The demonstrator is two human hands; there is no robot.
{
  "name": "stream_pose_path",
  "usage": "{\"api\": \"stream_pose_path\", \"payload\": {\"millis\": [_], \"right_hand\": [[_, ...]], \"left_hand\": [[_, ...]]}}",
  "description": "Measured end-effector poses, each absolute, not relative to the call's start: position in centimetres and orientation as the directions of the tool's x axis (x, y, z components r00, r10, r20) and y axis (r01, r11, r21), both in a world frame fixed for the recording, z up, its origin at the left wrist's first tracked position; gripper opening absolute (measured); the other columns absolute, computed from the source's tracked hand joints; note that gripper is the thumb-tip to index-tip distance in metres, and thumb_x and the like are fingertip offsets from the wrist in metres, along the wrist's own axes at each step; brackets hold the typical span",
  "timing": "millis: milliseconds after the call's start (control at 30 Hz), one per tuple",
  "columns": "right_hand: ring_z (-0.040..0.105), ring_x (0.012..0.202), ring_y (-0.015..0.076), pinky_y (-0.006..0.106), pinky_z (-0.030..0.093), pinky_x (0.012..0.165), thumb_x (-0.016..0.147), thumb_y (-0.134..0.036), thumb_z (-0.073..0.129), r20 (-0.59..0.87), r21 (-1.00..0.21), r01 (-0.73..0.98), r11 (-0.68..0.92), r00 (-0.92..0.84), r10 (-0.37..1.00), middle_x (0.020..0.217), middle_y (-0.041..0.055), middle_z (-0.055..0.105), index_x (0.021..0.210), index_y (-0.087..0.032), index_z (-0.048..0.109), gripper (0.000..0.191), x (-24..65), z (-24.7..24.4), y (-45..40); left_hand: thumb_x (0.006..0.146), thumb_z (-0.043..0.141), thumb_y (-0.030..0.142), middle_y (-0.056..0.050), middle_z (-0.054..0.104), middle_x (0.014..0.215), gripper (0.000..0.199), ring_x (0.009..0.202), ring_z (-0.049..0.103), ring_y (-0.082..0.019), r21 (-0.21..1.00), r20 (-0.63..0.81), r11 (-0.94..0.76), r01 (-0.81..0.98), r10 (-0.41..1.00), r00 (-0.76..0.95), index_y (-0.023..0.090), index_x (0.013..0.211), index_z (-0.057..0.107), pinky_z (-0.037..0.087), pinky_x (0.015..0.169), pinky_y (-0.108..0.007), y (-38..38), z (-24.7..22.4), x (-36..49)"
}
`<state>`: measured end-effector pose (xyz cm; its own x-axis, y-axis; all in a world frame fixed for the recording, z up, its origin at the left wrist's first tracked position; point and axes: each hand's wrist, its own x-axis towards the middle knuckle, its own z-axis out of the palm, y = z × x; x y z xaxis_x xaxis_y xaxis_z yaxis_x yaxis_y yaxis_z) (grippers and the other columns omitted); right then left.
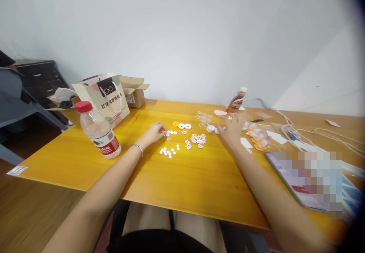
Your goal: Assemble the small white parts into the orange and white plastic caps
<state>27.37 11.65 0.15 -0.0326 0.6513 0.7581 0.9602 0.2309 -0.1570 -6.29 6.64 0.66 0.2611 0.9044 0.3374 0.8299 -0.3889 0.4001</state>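
Observation:
My left hand rests on the table with its fingers curled together beside some small white pointed pieces. Whatever the fingertips pinch is too small to make out. Over on the right, my right hand reaches across the table, thumb and fingers apart, next to white round caps. Between the hands lie a yellow ring, two white rings and several white openwork pieces. Small white discs are scattered nearer to me. Clear rings sit farther back.
A water bottle, a paper bag and a cardboard box stand at left. A brown drink bottle is behind my right hand. Orange-and-clear parts, a power strip, cables and a tablet-like device lie right.

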Motion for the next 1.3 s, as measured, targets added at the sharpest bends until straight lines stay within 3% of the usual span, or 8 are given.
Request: {"api": "stream_pose_path", "payload": {"millis": [200, 367, 467, 600, 933, 1100, 1300], "right_hand": [[0.043, 0.106, 0.0256, 0.046, 0.032, 0.091, 0.075, -0.030, 0.051, 0.768, -0.294, 0.822, 0.489, -0.101, 0.632, 0.106, 0.0109, 0.052, 0.092, -0.021, 0.060, 0.021, 22.4, -1.6, 9.4], [0.050, 0.098, 0.0227, 0.042, 0.037, 0.088, 0.075, -0.026, 0.050, 0.746, -0.448, 0.732, 0.512, -0.009, 0.666, 0.096, 0.0097, 0.057, 0.088, -0.020, 0.061, 0.018, 22.5, -2.4, 9.4], [0.053, 0.094, 0.0220, 0.041, 0.039, 0.086, 0.074, -0.025, 0.050, 0.716, -0.502, 0.698, 0.510, 0.006, 0.698, 0.095, 0.0092, 0.058, 0.086, -0.019, 0.061, 0.017, 23.0, -3.0, 9.4], [0.055, 0.090, 0.0216, 0.040, 0.041, 0.084, 0.074, -0.026, 0.051, 0.686, -0.516, 0.681, 0.520, -0.036, 0.727, 0.092, 0.0086, 0.060, 0.084, -0.019, 0.061, 0.016, 23.3, -3.3, 9.4], [0.055, 0.086, 0.0214, 0.039, 0.042, 0.082, 0.073, -0.027, 0.051, 0.677, -0.510, 0.682, 0.523, -0.057, 0.734, 0.089, 0.0079, 0.061, 0.082, -0.019, 0.062, 0.016, 23.4, -3.5, 9.5], [0.055, 0.082, 0.0207, 0.039, 0.041, 0.081, 0.073, -0.026, 0.050, 0.695, -0.506, 0.699, 0.506, -0.018, 0.719, 0.086, 0.0071, 0.061, 0.081, -0.019, 0.061, 0.016, 23.5, -3.2, 9.3], [0.054, 0.084, 0.0213, 0.040, 0.040, 0.081, 0.074, -0.025, 0.049, 0.704, -0.493, 0.723, 0.484, 0.004, 0.710, 0.084, 0.0067, 0.061, 0.082, -0.020, 0.061, 0.015, 23.8, -3.0, 9.2]], "left_hand": [[0.074, 0.049, 0.017, -0.005, 0.059, 0.075, 0.008, 0.072, 0.054, -0.016, 0.374, 0.286, -0.347, 0.860, 0.925, 0.249, 0.016, 0.072, 0.057, 0.043, 0.068, -0.027, 6.6, 0.2, -6.2], [0.078, 0.048, 0.022, -0.005, 0.058, 0.079, 0.010, 0.073, 0.053, -0.014, 0.440, 0.380, -0.397, 0.806, 0.895, 0.233, 0.016, 0.076, 0.056, 0.042, 0.070, -0.026, 5.5, 1.1, -4.6], [0.080, 0.047, 0.026, -0.004, 0.057, 0.080, 0.013, 0.075, 0.053, -0.013, 0.470, 0.402, -0.550, 0.691, 0.830, 0.387, 0.016, 0.079, 0.055, 0.042, 0.072, -0.025, 3.7, 1.3, -2.1], [0.081, 0.046, 0.025, -0.003, 0.057, 0.080, 0.011, 0.078, 0.052, -0.014, 0.390, 0.337, -0.704, 0.593, 0.709, 0.620, 0.017, 0.080, 0.055, 0.041, 0.074, -0.025, 1.1, 1.0, 0.9], [0.080, 0.050, 0.030, -0.001, 0.058, 0.077, 0.013, 0.071, 0.053, -0.011, 0.398, 0.272, -0.739, 0.544, 0.662, 0.699, 0.018, 0.075, 0.054, 0.041, 0.067, -0.022, 0.6, 0.5, 1.7], [0.077, 0.053, 0.043, -0.001, 0.059, 0.081, 0.024, 0.075, 0.054, -0.013, 0.432, 0.327, -0.705, 0.563, 0.704, 0.630, 0.019, 0.079, 0.056, 0.041, 0.072, -0.023, 0.7, 0.9, 1.3], [0.080, 0.048, 0.033, -0.005, 0.060, 0.088, 0.019, 0.085, 0.055, -0.016, 0.491, 0.415, -0.485, 0.724, 0.860, 0.296, 0.017, 0.083, 0.058, 0.041, 0.080, -0.028, 6.4, 1.3, -1.1]]}}
